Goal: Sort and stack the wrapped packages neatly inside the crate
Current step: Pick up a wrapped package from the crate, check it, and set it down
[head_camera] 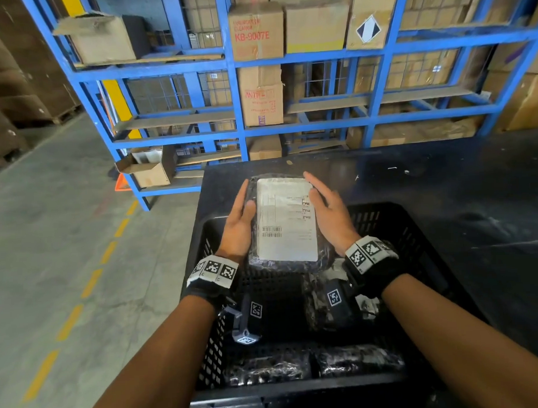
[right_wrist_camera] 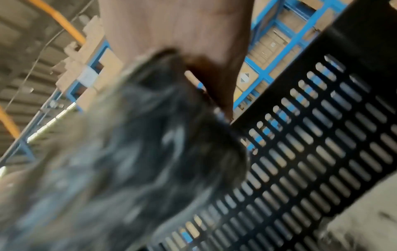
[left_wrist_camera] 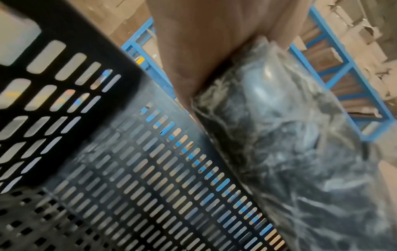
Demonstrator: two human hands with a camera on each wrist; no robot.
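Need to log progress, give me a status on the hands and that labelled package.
Left hand and right hand flat against the sides of the labelled package, over the crate. Other wrapped packages already inside. Nothing blocking.

Blue shelving (head_camera: 236,92) packed with cardboard boxes (head_camera: 257,31) behind the dark desk (head_camera: 443,179); yellow dashed line (head_camera: 90,283) along the concrete floor (head_camera: 48,211).
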